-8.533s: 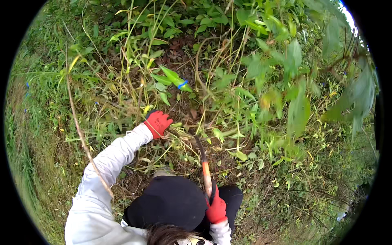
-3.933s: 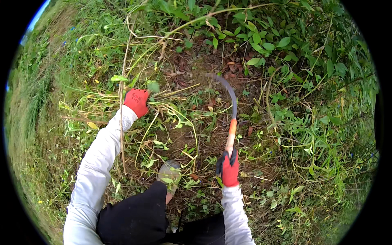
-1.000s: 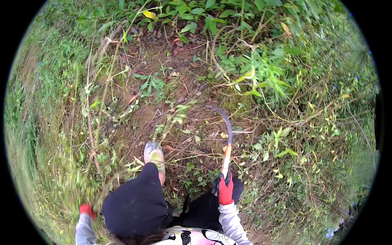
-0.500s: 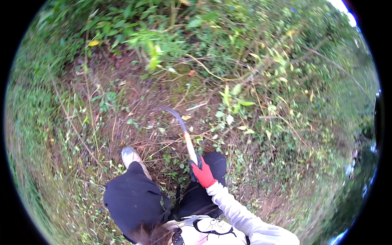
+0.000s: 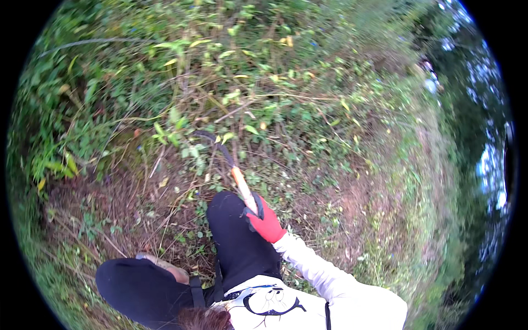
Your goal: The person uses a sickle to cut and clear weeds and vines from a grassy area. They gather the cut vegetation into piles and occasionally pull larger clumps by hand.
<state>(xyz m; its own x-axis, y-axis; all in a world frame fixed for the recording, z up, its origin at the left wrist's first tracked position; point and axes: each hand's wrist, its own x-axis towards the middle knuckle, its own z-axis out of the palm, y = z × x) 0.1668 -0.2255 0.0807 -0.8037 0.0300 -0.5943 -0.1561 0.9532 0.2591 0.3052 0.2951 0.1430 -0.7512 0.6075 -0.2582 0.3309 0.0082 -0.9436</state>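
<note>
My right hand (image 5: pixel 265 220), in a red glove with dark grip patches, is closed round the pale wooden handle of a sickle (image 5: pixel 242 185). An orange band marks the handle near the blade. The dark curved blade (image 5: pixel 221 149) points away from me and bends left, its tip among leafy stems (image 5: pixel 190 144) just above the ground. Beneath the handle is my right knee (image 5: pixel 242 231), in dark trousers. My left hand does not show anywhere in the picture.
Dense green weeds and thin dry stems (image 5: pixel 264 99) cover the slope ahead. Brown soil with cut stalks (image 5: pixel 126 203) lies at the left, near my shoe (image 5: pixel 165 267) and bent left leg (image 5: pixel 143 291). Dark trees (image 5: pixel 478 99) stand along the right side.
My view has turned to the right, so more trees show. The sickle, still in my right hand, now reaches into leafy stems rather than over bare soil.
</note>
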